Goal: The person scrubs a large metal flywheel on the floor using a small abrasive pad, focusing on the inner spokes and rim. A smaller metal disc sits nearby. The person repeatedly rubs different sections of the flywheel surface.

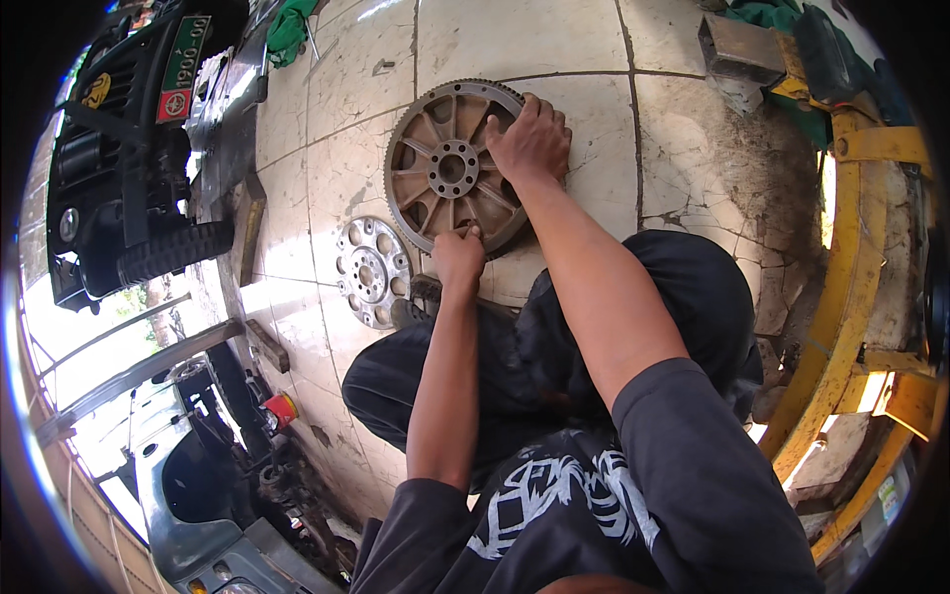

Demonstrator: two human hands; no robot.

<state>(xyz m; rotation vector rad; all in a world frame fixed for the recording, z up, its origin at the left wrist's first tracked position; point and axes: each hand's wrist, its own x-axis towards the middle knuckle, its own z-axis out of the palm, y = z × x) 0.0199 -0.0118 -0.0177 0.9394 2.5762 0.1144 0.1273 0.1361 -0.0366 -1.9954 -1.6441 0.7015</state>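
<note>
Left hand [460,255]: is curling over the near rim of the toothed wheel [453,188], thumb on top; of the two hands it is lying nearer the body.
Silver disc [374,265]: is lying just beside the wheel's near left rim.
Wheel's place: is resting spoked face up on the tiled floor [594,109], ahead of the crouching person, between the floor's left and right edges; being round, it is showing no long axis.
Right hand [534,144]: is straddling the wheel's far right rim, thumb inward, fingers outside; the hands are gripping well apart.
Red can [282,410]: is sitting by the floor's left edge; its mouth isn't showing clearly, so I cannot tell what it is holding.
Right edge: a yellow frame [859,238] is standing along it.
Far left: a green cloth [288,35] is lying bunched up.
</note>
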